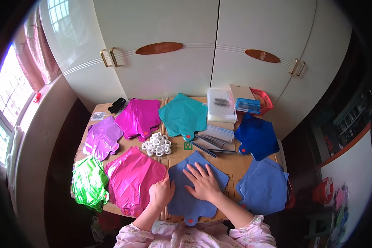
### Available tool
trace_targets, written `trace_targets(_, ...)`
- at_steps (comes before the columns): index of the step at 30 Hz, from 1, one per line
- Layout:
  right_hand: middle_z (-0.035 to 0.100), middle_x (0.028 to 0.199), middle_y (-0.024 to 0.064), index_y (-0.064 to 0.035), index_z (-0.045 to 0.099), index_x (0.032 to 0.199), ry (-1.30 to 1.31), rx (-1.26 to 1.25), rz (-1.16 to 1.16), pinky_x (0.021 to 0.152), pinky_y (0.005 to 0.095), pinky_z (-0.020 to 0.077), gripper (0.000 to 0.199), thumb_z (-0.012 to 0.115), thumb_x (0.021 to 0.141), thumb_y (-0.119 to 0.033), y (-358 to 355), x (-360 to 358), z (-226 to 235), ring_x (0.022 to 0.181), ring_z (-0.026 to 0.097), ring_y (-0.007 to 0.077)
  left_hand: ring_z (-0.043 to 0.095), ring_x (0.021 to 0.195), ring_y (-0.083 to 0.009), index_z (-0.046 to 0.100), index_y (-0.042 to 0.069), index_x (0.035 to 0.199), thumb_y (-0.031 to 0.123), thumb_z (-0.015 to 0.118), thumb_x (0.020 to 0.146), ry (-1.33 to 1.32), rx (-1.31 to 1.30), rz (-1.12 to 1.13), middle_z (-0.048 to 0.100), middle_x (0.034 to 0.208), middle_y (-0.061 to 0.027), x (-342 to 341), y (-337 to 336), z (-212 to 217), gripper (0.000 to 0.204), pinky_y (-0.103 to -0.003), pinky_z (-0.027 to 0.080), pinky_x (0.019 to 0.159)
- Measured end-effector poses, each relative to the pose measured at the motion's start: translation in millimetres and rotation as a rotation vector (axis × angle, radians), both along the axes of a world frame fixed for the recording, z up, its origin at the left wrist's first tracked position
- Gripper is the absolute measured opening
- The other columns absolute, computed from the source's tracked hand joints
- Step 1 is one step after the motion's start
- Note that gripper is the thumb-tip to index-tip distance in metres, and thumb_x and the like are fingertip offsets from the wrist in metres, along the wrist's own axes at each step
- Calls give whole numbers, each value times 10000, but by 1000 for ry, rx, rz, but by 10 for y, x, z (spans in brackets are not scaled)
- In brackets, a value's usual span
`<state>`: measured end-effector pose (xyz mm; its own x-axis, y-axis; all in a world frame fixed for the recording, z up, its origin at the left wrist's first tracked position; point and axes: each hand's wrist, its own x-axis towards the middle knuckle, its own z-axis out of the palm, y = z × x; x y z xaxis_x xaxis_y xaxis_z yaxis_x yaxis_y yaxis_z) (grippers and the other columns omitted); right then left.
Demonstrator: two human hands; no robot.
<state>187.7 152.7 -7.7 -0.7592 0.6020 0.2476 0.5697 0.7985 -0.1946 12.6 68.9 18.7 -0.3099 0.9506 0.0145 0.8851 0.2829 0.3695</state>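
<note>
Balloon (196,188), flat slate-blue foil, lies under right hand (203,183), left hand (161,193) at its edge.

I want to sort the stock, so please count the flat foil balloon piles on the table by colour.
Blue, slate or light: 2
Dark blue: 1
Teal: 1
Magenta or pink: 2
Lilac: 1
Green: 1
Total: 8 piles
</note>
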Motion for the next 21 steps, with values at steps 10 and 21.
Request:
trace_targets(10, 375, 1469, 87, -146, 505, 1337, -64, -35, 1, 1110, 565, 191, 585, 516, 852, -472, 22, 17, -5, 1386, 274, 304, 618, 810, -321, 643, 25, 760, 174, 606, 758, -40, 165, -298, 586, 886, -153, 340, 74, 84, 153, -415, 529, 705)
trace_targets(21, 364, 1473, 65, -166, 477, 1360, -14, -52, -6, 1117, 564, 167, 576, 542, 870, -462, -20, 2, 36, 1384, 276, 289, 638, 696, -403, 519, -30, 901, 210, 633, 776, -170, 24, -71, 628, 765, -210, 32, -122, -82, 294, -484, 520, 627)
